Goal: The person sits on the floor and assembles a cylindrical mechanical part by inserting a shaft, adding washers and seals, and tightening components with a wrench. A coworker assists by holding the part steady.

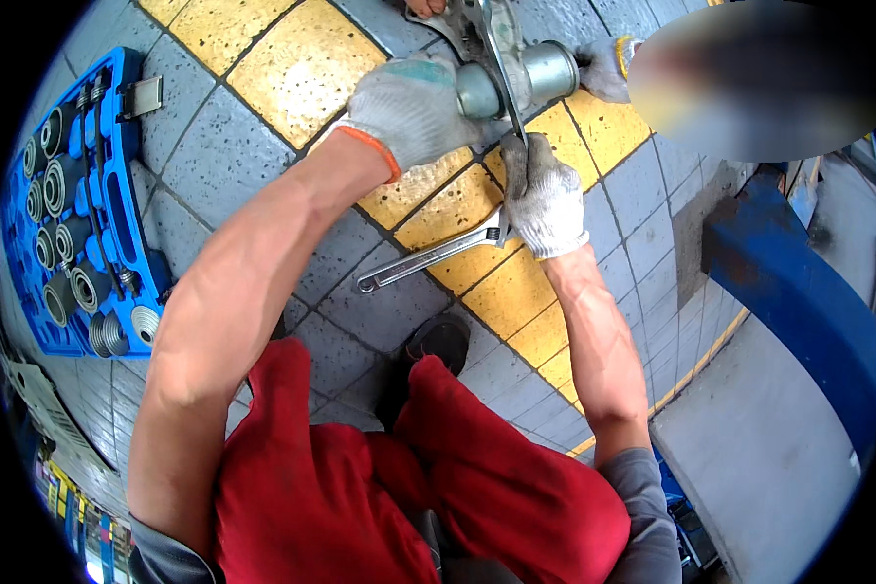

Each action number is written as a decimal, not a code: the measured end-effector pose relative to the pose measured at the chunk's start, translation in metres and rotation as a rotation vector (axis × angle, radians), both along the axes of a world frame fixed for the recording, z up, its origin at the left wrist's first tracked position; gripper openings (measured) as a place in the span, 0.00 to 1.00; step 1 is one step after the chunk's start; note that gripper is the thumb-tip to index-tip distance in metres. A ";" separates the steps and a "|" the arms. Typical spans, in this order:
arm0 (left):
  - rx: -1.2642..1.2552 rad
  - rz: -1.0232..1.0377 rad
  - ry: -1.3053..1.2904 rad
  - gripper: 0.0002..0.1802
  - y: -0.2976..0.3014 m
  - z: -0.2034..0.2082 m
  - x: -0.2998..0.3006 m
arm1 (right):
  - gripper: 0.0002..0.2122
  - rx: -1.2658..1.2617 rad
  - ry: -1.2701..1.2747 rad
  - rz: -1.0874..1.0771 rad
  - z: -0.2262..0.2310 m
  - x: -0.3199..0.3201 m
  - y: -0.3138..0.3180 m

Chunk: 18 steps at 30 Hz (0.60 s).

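Note:
My left hand (411,109), in a pale knitted glove with an orange cuff, is closed on the near-left end of a metal sleeve (478,92). The sleeve goes through a greyish metal part (535,86), partly hidden at the top edge. My right hand (547,200), in a white glove with dark-stained fingers, is wrapped round the lower end of a long steel wrench (502,68). The wrench crosses in front of the sleeve, and its upper end leaves the picture. Just below my hands an adjustable wrench (428,263) lies on the tiles.
Another person's gloved hand (608,70) is at the sleeve's right end; bare fingers (425,8) show at the top. An open blue case (127,209) of metal cups and threaded rods lies on the left. A blue steel arm (798,282) curves along the right. My shoe (440,339) is below.

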State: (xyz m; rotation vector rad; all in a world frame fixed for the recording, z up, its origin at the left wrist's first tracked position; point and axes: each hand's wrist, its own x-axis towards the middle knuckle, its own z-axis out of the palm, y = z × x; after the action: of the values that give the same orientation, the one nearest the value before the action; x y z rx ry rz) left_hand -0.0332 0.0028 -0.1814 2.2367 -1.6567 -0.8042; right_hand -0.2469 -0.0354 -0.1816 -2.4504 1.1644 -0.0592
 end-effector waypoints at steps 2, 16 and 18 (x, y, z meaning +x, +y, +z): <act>-0.030 -0.022 -0.024 0.42 -0.002 -0.002 0.004 | 0.07 0.013 -0.253 -0.025 0.024 0.009 0.005; -0.085 -0.027 -0.037 0.42 -0.002 -0.009 0.001 | 0.10 0.149 -0.272 -0.048 0.027 0.008 0.010; -0.063 -0.015 -0.034 0.40 0.002 -0.006 -0.002 | 0.10 0.129 -0.193 -0.024 -0.009 -0.007 0.008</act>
State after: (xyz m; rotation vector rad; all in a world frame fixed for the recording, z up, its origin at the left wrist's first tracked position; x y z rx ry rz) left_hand -0.0356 0.0052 -0.1878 2.2102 -1.6919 -0.7109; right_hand -0.2534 -0.0276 -0.1910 -2.2622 1.0785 -0.2163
